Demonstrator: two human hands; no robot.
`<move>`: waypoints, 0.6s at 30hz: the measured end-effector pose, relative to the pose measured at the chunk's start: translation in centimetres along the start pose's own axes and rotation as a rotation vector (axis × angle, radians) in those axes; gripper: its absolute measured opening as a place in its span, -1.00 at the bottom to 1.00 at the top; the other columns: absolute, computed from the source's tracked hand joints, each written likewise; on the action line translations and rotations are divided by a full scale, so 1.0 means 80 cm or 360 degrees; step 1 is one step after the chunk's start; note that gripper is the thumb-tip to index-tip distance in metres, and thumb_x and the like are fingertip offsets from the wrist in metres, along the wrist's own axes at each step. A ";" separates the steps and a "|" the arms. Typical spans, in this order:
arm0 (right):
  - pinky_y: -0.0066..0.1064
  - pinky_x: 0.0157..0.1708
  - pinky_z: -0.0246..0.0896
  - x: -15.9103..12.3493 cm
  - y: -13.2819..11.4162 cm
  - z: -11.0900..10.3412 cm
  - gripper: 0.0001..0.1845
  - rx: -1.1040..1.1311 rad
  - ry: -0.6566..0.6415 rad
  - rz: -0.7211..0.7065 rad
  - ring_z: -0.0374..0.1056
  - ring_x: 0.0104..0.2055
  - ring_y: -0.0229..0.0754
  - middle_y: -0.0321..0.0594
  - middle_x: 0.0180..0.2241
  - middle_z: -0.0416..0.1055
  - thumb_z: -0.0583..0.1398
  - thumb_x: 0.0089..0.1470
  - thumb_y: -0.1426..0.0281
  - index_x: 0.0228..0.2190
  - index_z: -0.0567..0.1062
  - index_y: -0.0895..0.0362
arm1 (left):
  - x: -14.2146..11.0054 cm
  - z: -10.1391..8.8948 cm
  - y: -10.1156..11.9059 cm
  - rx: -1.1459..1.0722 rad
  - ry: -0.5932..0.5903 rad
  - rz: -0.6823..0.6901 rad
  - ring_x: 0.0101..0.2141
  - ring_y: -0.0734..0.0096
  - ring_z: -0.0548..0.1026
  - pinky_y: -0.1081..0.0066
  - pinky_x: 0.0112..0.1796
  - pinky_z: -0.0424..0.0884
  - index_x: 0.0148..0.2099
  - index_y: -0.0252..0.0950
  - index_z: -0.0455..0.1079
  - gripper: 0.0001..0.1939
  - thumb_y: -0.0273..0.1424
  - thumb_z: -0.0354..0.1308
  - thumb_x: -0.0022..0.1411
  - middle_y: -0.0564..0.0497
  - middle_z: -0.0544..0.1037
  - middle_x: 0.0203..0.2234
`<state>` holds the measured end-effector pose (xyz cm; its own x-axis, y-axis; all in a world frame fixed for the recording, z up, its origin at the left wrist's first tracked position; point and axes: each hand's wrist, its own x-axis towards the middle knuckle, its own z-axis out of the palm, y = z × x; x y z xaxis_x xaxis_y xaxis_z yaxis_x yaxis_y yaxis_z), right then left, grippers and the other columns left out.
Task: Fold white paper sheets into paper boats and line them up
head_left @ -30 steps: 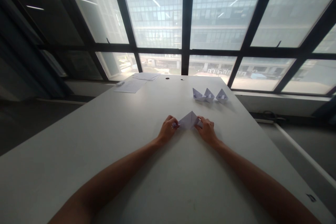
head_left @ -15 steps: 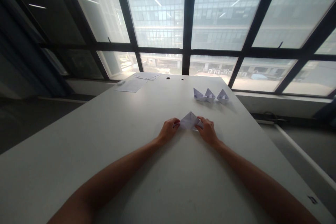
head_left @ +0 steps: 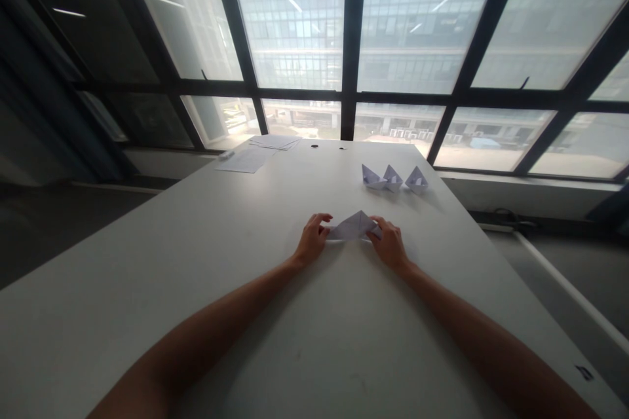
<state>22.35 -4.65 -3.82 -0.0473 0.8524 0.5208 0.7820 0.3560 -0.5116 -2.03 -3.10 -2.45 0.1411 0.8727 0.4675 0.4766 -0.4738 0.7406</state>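
A white folded paper boat (head_left: 354,226) sits low over the table between my two hands, its peak pointing up. My right hand (head_left: 388,241) pinches the boat's right end between thumb and fingers. At the other end, my left hand (head_left: 313,236) has its thumb and index finger spread apart. The boat's left tip lies close to that thumb; whether they touch I cannot tell.
Finished-looking paper boats (head_left: 393,179) stand in a row at the back right of the white table (head_left: 275,340). Sheets of paper (head_left: 246,160) lie at the far left. Large windows rise behind the far edge.
My left fingers have parted from their pinch and moved slightly left. The paper boat now looks longer and lower, its left tip reaching further out. My right hand keeps its pinch.
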 end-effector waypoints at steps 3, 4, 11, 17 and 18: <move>-0.21 -0.05 0.17 0.000 0.002 0.001 -0.59 0.0026 0.0017 0.0008 0.40 -0.12 -0.04 -0.12 -0.15 0.53 0.21 0.09 0.46 0.01 0.43 0.08 | 0.004 -0.001 -0.006 -0.0124 0.0000 -0.0107 -0.36 0.46 0.50 0.40 -0.27 0.49 -0.10 -0.31 0.41 -0.81 -0.47 0.12 0.20 -0.08 0.48 -0.13; -0.21 -0.06 0.18 0.001 0.003 0.002 -0.59 0.0036 0.0020 0.0010 0.41 -0.13 -0.04 -0.13 -0.16 0.53 0.21 0.08 0.46 0.01 0.43 0.08 | 0.006 -0.001 -0.008 -0.0152 -0.0023 -0.0117 -0.34 0.45 0.51 0.41 -0.28 0.49 -0.16 -0.31 0.43 -0.84 -0.46 0.13 0.19 -0.09 0.48 -0.14; -0.26 -0.14 0.27 0.003 0.009 0.005 -0.59 0.0270 -0.0029 0.0090 0.45 -0.18 -0.05 -0.13 -0.17 0.55 0.20 0.07 0.45 0.00 0.44 0.07 | 0.005 0.005 -0.007 0.0009 -0.0157 -0.0034 -0.26 0.35 0.50 0.35 -0.22 0.47 -0.39 -0.32 0.51 -0.84 -0.46 0.11 0.18 -0.12 0.50 -0.20; -0.24 -0.15 0.31 0.003 0.013 0.006 -0.60 0.0365 -0.0017 0.0131 0.47 -0.19 -0.04 -0.13 -0.18 0.56 0.20 0.06 0.43 -0.02 0.47 0.06 | 0.003 0.005 -0.005 0.0062 -0.0226 0.0025 -0.28 0.33 0.49 0.33 -0.20 0.43 -0.40 -0.30 0.53 -0.71 -0.23 0.16 0.26 -0.10 0.51 -0.22; -0.23 -0.14 0.31 0.002 0.014 0.007 -0.59 0.0365 -0.0014 0.0128 0.47 -0.19 -0.03 -0.13 -0.18 0.56 0.20 0.05 0.42 -0.02 0.47 0.06 | 0.004 0.005 -0.007 0.0026 -0.0227 0.0004 -0.29 0.34 0.49 0.34 -0.22 0.43 -0.37 -0.30 0.53 -0.72 -0.23 0.16 0.26 -0.10 0.51 -0.23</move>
<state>22.89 -3.88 -4.66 0.0034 0.8846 0.4664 0.6220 0.3634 -0.6936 -1.86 -2.54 -2.91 0.2638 0.8801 0.3948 0.4902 -0.4748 0.7310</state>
